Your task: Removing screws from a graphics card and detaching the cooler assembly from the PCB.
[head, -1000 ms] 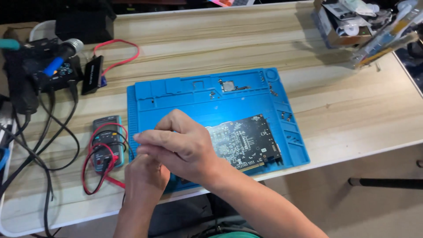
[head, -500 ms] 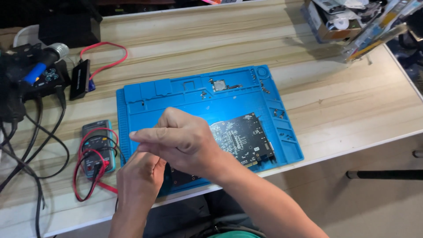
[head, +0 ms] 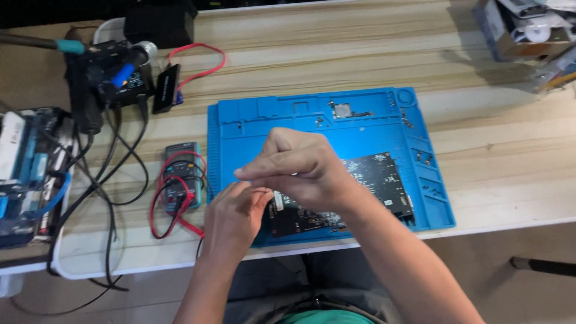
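My two hands meet above the left part of a blue work mat (head: pixel 360 129). My right hand (head: pixel 300 168) is on top, its fingers pinched together and pointing left; nothing shows between them. My left hand (head: pixel 234 219) comes up from below, and its curled fingertips touch the underside of the right hand. Whether either hand holds something small is hidden. A dark circuit board (head: pixel 378 180) lies on the mat just under and right of the hands, partly covered by my right wrist.
A multimeter (head: pixel 183 174) with red and black leads lies left of the mat. A soldering station (head: pixel 108 72) and a small black box (head: pixel 165 87) stand at the back left with trailing cables. Small screws (head: pixel 427 159) and a metal part (head: pixel 343 110) sit in the mat's pockets. A cluttered cardboard box (head: pixel 516 30) stands at the back right.
My hands have stayed together over the mat, and the right hand's fingers now point further left. The view has shifted a little.
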